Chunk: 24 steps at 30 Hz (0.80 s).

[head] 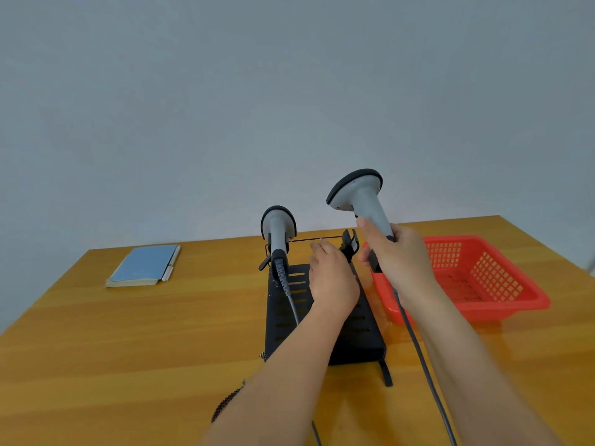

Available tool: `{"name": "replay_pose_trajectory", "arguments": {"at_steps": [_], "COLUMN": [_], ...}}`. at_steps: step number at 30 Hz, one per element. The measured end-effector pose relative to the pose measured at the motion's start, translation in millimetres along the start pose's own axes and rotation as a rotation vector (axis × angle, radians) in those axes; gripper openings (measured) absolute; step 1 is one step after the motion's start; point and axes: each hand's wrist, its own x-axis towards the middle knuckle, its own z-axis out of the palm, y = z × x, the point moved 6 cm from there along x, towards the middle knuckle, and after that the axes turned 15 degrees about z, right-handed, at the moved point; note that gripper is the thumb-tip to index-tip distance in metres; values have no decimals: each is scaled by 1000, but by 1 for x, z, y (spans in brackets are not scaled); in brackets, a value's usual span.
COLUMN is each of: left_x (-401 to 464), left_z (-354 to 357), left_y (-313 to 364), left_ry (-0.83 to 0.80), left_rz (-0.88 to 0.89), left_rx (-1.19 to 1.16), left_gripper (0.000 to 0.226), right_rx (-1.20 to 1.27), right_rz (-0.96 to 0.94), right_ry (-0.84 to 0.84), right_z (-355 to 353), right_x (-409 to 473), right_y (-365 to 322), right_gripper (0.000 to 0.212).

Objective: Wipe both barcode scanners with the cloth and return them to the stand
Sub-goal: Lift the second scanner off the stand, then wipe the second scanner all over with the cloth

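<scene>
While right hand (397, 249) grips scanner (357, 196) | cloth unseen | left hand (331, 275) unclear

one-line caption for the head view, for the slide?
Right hand holds one barcode scanner above the black stand; the other scanner sits docked, left hand at the stand.

Bare table (128, 349) lies left of the stand (351, 342); a red basket (502, 304) crowds its right.

No legible text or labels anywhere.
</scene>
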Motion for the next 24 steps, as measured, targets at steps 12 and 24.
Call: {"name": "replay_pose_trajectory", "arguments": {"at_steps": [12,24], "left_x": [-32,-72], "left_z": [-77,-120], "left_y": [18,-12], "left_ry": [15,162], "left_rz": [195,157], "left_rx": [-209,-355], "left_gripper": [41,20], "right_rx": [109,249], "right_rz": [103,149], "right_ry": [-98,-371], "right_z": [-1,5], "right_x": [-32,-73], "right_y": [0,2], "right_gripper": [31,28]}}
